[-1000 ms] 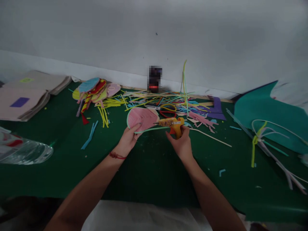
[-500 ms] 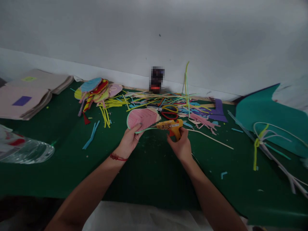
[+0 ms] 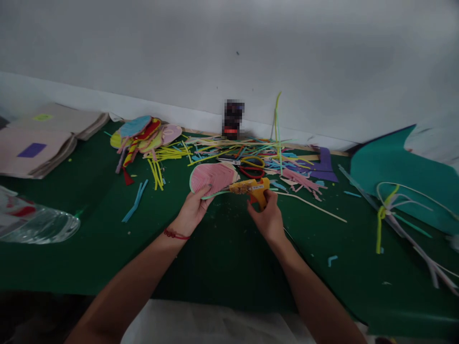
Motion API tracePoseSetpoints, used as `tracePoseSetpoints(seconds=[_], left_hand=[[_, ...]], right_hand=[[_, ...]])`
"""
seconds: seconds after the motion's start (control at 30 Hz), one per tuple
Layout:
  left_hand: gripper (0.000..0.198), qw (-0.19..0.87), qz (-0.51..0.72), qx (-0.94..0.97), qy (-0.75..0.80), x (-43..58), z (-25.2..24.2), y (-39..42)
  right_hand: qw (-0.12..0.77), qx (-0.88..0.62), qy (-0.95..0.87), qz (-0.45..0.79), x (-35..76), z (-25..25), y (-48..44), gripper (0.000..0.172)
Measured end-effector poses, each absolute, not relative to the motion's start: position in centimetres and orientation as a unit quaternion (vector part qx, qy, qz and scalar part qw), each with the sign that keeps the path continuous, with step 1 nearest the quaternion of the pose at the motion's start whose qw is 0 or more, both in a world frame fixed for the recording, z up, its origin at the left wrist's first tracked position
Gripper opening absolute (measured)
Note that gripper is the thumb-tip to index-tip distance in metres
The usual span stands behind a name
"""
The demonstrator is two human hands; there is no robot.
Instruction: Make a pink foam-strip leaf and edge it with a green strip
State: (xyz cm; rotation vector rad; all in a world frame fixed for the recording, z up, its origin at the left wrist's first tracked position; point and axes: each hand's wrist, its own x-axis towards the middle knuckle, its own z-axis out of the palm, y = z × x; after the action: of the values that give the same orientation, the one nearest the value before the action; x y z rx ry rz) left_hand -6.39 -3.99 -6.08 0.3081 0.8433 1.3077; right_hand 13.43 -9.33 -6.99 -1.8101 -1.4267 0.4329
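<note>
My left hand (image 3: 195, 205) pinches the lower edge of a pink, leaf-shaped craft piece (image 3: 211, 176) covered in slanting strips, with a pale green rim. My right hand (image 3: 267, 212) is wrapped round the handle of a yellow hot glue gun (image 3: 256, 190). The gun's nozzle points left and lies at the piece's lower right edge; whether it touches cannot be made out. Just behind the gun lie scissors (image 3: 252, 171) with red and yellow handles.
Pipe cleaners (image 3: 229, 145) in many colours are heaped along the wall. Finished-looking craft pieces (image 3: 143, 136) and books (image 3: 39, 138) lie at the left, near a plastic bottle (image 3: 43, 222). Teal foam sheet (image 3: 401, 167) and tied pipe cleaners (image 3: 385, 212) are at the right, on the green table (image 3: 229, 267).
My right hand has shifted slightly left with the glue gun, its nozzle moving further along the pink piece's lower edge. My left hand holds the piece almost still.
</note>
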Motion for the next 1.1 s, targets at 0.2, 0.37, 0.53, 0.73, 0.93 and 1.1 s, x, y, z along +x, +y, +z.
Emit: tracePoseSetpoints(seconds=[0.2,0.37,0.53,0.73,0.93,1.1], left_hand=[[0.028,0.703,0.589,0.129,0.378,-6.4,-6.0,-4.0],[0.029,0.704,0.586,0.133,0.378,-6.4,-6.2,-4.0],[0.029,0.709,0.586,0.122,0.374,-6.5,-6.1,-4.0],[0.029,0.715,0.59,0.088,0.364,-6.4,-5.6,-4.1],[0.029,0.719,0.587,0.085,0.363,-6.3,-5.4,-4.1],[0.03,0.724,0.583,0.079,0.361,-6.3,-5.1,-4.2]], right_hand=[[0.368,-0.714,-0.572,0.167,13.6,-7.0,-9.4,0.057],[0.365,-0.716,-0.572,0.166,13.6,-6.7,-9.5,0.055],[0.364,-0.721,-0.564,0.172,13.6,-6.7,-9.5,0.056],[0.378,-0.722,-0.554,0.168,13.5,-6.7,-9.5,0.057],[0.38,-0.724,-0.553,0.16,13.6,-6.5,-9.5,0.055],[0.385,-0.716,-0.565,0.14,14.2,-6.6,-9.5,0.054]])
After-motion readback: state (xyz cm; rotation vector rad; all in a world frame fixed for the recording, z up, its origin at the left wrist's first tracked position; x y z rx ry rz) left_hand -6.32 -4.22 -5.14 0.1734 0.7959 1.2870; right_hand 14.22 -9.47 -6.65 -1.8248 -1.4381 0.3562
